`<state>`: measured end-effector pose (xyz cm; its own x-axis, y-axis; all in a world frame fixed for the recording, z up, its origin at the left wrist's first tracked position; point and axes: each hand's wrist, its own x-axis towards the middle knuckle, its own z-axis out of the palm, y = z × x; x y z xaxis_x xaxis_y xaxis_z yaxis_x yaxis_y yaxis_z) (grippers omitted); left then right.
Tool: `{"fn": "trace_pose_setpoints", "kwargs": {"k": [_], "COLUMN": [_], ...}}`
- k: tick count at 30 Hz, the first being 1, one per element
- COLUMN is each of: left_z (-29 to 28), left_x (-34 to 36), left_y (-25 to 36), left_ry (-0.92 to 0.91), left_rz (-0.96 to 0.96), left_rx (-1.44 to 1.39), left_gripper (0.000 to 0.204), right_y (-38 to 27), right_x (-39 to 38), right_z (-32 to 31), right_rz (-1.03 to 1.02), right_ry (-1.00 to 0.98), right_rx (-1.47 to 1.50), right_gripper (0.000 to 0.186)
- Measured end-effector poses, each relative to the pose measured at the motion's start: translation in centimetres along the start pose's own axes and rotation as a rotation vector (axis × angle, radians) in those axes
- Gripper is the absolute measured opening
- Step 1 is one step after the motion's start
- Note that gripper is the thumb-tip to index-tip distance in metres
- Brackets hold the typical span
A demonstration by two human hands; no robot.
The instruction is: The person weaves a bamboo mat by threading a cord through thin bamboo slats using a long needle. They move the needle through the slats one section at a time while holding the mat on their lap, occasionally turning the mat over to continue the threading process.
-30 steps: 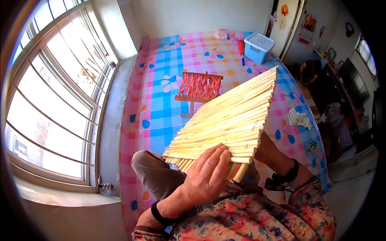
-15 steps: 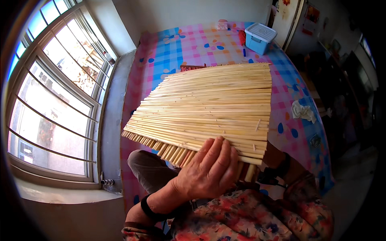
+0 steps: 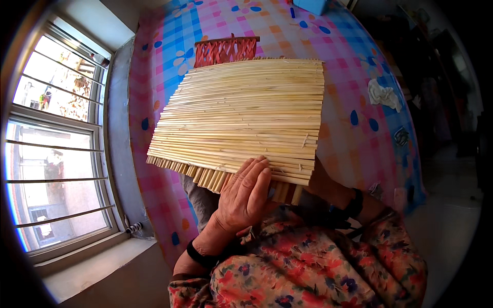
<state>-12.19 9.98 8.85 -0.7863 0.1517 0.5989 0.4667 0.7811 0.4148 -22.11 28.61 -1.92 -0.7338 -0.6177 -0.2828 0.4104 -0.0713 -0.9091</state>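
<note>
A mat of pale straight reeds or thin sticks (image 3: 236, 108) stretches across the middle, with a fringe of shorter, thicker cut sticks showing under its near edge. My left hand (image 3: 245, 187) grips that near edge, fingers together over the top. My right forearm reaches up at the right to my right hand (image 3: 316, 179), mostly hidden beneath the mat, so its fingers are out of sight. Beyond the mat stands a small wooden frame woven with red strips (image 3: 225, 49), its lower part covered by the mat.
I sit on a pink-and-blue checked sheet (image 3: 349, 61). A blue bin (image 3: 313, 5) is cut off at the top, a white cloth (image 3: 382, 95) lies at the right, and a barred window (image 3: 54, 169) with a sill (image 3: 102, 262) is on the left.
The mat has swung from a steep diagonal to lie broad side up, first hiding the red frame, which now shows again. My left hand stays on its edge; the view has tilted downward.
</note>
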Motion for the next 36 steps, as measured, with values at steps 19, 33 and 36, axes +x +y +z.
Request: {"fn": "trace_pose_setpoints", "kwargs": {"k": [19, 33, 36], "left_z": [0.1, 0.1, 0.6], "left_x": [2.2, 2.4, 2.6], "left_y": [0.2, 0.1, -0.2], "left_ry": [-0.016, -0.009, 0.037], "left_rz": [0.048, -0.001, 0.001], "left_rx": [0.008, 0.046, 0.038], "left_gripper": [0.035, 0.033, 0.034], "right_y": [-3.6, -3.4, -2.9], "right_x": [-3.4, -3.2, -3.1], "right_z": [2.2, 3.3, 3.8], "right_rz": [-0.506, -0.555, -0.512], "right_ry": [-0.050, 0.016, 0.092], "right_rx": [-0.547, -0.448, -0.434], "right_gripper": [0.026, 0.010, 0.015]}}
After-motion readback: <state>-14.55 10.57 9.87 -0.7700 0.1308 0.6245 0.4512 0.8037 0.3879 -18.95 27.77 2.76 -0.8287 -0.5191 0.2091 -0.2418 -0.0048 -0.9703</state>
